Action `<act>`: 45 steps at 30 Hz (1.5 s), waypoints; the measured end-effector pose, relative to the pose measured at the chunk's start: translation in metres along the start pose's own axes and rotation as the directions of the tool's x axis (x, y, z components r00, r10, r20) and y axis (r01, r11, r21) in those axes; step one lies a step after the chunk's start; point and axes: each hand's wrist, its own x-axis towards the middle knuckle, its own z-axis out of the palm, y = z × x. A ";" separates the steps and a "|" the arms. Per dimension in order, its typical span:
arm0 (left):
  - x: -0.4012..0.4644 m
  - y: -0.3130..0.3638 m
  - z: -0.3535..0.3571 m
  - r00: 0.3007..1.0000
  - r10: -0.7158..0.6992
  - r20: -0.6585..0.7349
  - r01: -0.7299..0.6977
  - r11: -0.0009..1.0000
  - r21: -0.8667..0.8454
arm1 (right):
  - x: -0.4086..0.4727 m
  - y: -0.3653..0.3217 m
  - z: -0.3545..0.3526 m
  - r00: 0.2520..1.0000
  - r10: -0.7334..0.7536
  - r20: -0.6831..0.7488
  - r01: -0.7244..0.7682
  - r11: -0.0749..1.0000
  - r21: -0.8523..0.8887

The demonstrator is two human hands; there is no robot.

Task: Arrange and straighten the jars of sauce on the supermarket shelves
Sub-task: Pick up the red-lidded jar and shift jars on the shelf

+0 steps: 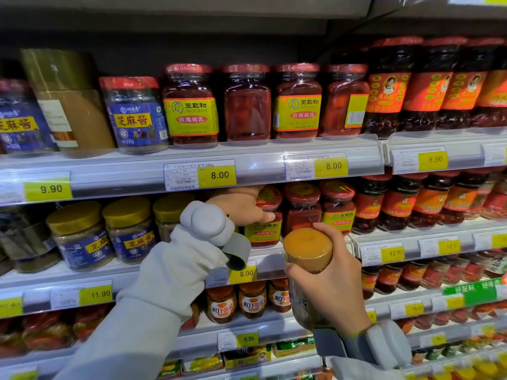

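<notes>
My right hand (330,281) holds a gold-lidded sesame paste jar (308,252) in front of the shelves, its lid tilted toward me. Reaching into the second shelf, my left hand (241,205) grips a red-lidded bean curd jar with a yellow label (264,229); the fingers wrap its upper part. Two more red-lidded jars (301,208) stand right of it. Gold-lidded sesame paste jars (127,229) stand in a row to the left, the nearest one (170,212) partly hidden by my sleeve.
On the top shelf stand red bean curd jars (247,102), one turned with its label away, blue-labelled sesame jars (135,113) and dark chilli jars (389,86). Price rails (216,175) front each shelf. Lower shelves hold orange-labelled jars (252,300) and packets.
</notes>
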 end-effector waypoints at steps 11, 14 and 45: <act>-0.003 -0.009 0.004 0.999 0.032 -0.020 -0.032 0.999 0.007 | 0.008 -0.013 0.013 0.999 -0.032 0.007 0.032 0.999 -0.002; -0.005 -0.011 0.002 0.999 0.034 0.011 -0.034 0.999 0.000 | 0.009 -0.018 0.015 0.998 -0.061 0.006 0.061 0.998 0.001; -0.034 -0.009 0.020 0.937 0.032 -0.347 0.068 0.960 0.272 | 0.006 -0.033 0.020 0.995 -0.096 0.033 0.095 0.995 0.040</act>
